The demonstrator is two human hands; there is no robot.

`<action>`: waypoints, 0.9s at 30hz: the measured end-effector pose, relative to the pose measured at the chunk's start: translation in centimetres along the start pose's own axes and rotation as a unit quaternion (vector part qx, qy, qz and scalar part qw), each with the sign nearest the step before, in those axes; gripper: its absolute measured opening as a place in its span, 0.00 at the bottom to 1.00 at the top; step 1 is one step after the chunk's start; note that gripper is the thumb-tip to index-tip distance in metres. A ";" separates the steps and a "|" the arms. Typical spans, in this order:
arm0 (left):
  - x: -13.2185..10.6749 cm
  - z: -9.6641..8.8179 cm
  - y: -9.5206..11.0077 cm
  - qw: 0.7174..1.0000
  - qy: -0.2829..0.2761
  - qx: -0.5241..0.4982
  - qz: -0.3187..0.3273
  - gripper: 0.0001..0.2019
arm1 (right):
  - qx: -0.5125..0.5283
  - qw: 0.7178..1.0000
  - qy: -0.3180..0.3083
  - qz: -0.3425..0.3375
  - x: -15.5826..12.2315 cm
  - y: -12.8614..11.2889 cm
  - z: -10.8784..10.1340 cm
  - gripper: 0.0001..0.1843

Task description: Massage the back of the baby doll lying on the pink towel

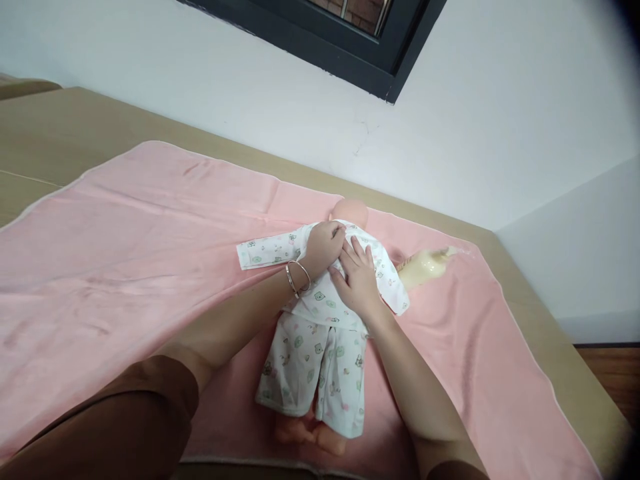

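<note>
A baby doll (351,212) in a white top (320,303) and matching trousers (295,360), both with small printed figures, lies stretched out on a pink blanket (150,267). No face shows on its head. My left hand (326,243), with bangles at the wrist, rests on the upper part of the top near the collar. Its fingers are curled in, and what they hold, if anything, is hidden. Beside it, touching it, my right hand (357,277) lies flat on the top with the fingers spread. The doll's bare feet (310,433) stick out below the trousers.
A pale yellow, bottle-like object (427,265) with a clear tip lies on the blanket to the right of the doll's sleeve. The blanket covers a wooden table (65,127) set against a white wall (300,120). A dark window frame (345,50) is above.
</note>
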State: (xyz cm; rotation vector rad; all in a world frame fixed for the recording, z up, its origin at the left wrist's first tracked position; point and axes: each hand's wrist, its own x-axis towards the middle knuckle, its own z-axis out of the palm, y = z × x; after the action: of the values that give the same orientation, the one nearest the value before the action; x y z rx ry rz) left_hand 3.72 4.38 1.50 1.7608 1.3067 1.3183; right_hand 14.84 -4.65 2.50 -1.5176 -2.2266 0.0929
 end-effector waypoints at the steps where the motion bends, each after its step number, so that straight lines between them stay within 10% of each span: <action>1: 0.0 0.0 0.0 1.000 0.000 0.000 0.001 0.12 | 0.000 1.000 0.000 0.000 0.0 0.0 0.0 0.27; 27: 0.1 0.0 -0.1 1.000 0.001 0.013 0.004 0.11 | -0.010 1.000 0.010 0.003 -0.1 0.1 0.3 0.28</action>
State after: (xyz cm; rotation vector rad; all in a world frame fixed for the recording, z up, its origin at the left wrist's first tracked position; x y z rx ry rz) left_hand 3.65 4.49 1.48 1.7858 1.3247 1.3123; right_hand 14.82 -4.63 2.13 -1.5292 -2.2140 0.0585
